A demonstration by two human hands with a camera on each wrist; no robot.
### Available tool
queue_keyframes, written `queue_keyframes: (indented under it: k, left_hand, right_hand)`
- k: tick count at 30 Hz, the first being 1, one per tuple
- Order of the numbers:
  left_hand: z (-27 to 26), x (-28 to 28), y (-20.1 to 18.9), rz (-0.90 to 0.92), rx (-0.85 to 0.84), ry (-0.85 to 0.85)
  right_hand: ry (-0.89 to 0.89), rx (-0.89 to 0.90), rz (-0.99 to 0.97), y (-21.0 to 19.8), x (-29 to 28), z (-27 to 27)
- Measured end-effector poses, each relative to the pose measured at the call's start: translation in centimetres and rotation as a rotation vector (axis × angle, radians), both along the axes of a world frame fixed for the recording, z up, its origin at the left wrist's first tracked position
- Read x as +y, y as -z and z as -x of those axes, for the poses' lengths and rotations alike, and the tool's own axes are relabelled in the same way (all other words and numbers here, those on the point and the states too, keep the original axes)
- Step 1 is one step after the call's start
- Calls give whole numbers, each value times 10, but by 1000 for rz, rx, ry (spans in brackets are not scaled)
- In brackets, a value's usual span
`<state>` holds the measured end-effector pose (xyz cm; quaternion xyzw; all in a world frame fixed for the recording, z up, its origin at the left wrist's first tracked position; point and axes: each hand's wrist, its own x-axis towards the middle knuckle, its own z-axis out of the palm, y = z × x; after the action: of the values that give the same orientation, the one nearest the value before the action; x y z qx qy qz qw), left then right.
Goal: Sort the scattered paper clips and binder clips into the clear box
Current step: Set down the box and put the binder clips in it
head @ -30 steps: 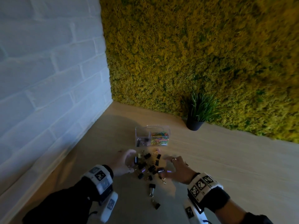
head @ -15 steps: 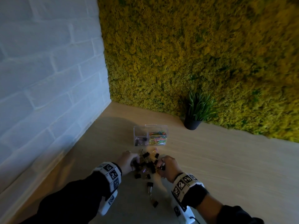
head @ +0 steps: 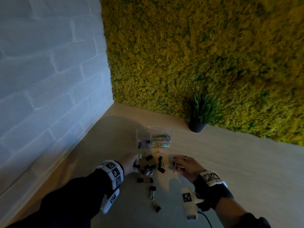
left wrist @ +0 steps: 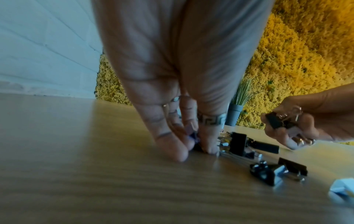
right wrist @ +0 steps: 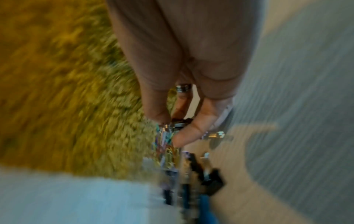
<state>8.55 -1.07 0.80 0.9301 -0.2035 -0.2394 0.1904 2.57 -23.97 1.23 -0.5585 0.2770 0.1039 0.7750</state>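
The clear box [head: 170,136] stands on the wooden table. Its left compartment holds dark binder clips and its right one coloured paper clips [head: 161,140]. A pile of black binder clips [head: 152,166] lies just in front of it. My left hand [head: 135,163] is at the pile's left edge, and its fingertips [left wrist: 179,153] pinch a black clip [left wrist: 196,146] against the table. My right hand [head: 176,165] is raised to the right of the pile, curled round a few binder clips [left wrist: 275,122]. The right wrist view is blurred.
More binder clips lie nearer me, one [head: 152,189] with its handles out and another [head: 157,208] by the shadow. A potted plant [head: 197,126] stands behind the box to its right, against the moss wall. A white brick wall [head: 49,79] bounds the table's left side.
My right hand has drawn back to the right of the pile and lifted, with clips in its fingers. My left hand has stayed at the pile's left edge.
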Motion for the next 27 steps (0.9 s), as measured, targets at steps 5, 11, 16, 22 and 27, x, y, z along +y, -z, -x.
queue_keyframes:
  k: [5, 11, 16, 22, 27]
  left_hand:
    - [-4, 2, 4, 69, 33, 2]
    - [-5, 10, 3, 132, 110, -1]
    - [-7, 19, -10, 523, 418, -250]
    - [-2, 21, -18, 1212, 877, -542]
    - [0, 19, -13, 1373, 1034, -468]
  right_hand:
    - [123, 121, -591, -1, -18, -7]
    - [84, 2, -909, 9, -25, -16]
    - [32, -23, -957, 11, -23, -19]
    - [16, -53, -729, 2, -6, -23]
    - [-279, 37, 276, -14, 1, -16]
